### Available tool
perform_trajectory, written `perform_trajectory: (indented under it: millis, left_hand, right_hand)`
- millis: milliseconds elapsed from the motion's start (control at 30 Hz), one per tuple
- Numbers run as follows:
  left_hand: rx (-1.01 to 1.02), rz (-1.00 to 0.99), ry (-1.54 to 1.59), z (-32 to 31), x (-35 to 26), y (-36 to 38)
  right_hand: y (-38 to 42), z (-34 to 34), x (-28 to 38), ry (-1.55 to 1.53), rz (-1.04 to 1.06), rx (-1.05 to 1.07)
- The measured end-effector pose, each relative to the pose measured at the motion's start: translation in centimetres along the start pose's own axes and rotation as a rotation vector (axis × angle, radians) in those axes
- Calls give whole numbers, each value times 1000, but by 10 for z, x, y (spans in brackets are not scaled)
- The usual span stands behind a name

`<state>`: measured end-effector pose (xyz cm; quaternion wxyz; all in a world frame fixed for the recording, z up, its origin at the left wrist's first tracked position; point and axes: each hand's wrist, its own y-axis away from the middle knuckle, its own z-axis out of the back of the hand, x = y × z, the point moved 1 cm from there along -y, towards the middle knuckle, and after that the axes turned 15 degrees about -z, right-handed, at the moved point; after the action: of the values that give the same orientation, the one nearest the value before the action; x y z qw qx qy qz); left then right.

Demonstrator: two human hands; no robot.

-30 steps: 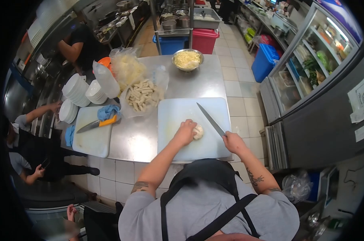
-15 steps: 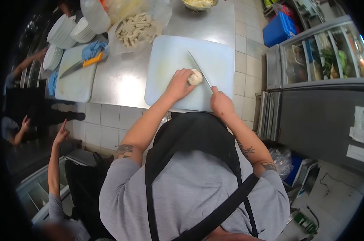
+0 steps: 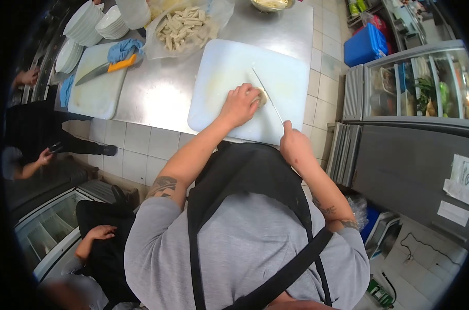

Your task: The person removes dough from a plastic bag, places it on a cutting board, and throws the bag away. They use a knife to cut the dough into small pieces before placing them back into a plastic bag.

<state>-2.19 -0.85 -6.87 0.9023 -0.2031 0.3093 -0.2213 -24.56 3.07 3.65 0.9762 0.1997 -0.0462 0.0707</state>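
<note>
My left hand (image 3: 239,105) is closed over a round, off-white piece of food (image 3: 263,97), pressing it onto the pale cutting board (image 3: 219,62). The fingers cover most of it, so only its right side shows. In my right hand (image 3: 296,147) is the handle of a knife (image 3: 270,101). The thin blade points up and to the left, edge-on to the camera, right at the side of the food.
A bag of pale cut strips (image 3: 183,31) lies behind the board, and a bowl of yellowish food (image 3: 270,4) stands at the back. To the left are a second board (image 3: 97,101) with an orange-handled knife (image 3: 122,63), a blue cloth (image 3: 124,49) and stacked white bowls (image 3: 84,26). Other people stand at left.
My left hand has moved further over the round food, which was more exposed before. The knife has come right up beside it. A person at left has lowered a raised, pointing hand.
</note>
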Motion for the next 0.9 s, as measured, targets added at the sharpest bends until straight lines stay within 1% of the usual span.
perform_trajectory:
  millis: [133, 333, 433, 533, 567, 633, 733, 833, 900]
  left_hand:
    - [15, -1, -49, -1, -1, -3]
    - [0, 8, -47, -1, -3, -3]
    - [-18, -2, -47, -1, -3, -3]
    - [-13, 19, 7, 2, -1, -1]
    - [-19, 21, 21, 4, 1, 0]
    - [-25, 21, 57, 5, 0, 2]
    - [-74, 24, 46, 5, -2, 2]
    - [-62, 27, 32, 3, 0, 1]
    - [-43, 28, 10, 1, 0, 0]
  right_hand:
    - [20, 10, 2, 11, 14, 33]
    - [11, 13, 6, 17, -6, 114]
    - [-22, -18, 4, -14, -50, 156]
    - [-38, -38, 6, -98, -15, 62]
    - [-43, -41, 4, -74, -20, 65]
    - [-42, -32, 6, -28, -37, 75]
    - [-28, -13, 12, -10, -57, 34]
    - [-3, 5, 11, 13, 20, 33]
    - [9, 12, 11, 28, 21, 64]
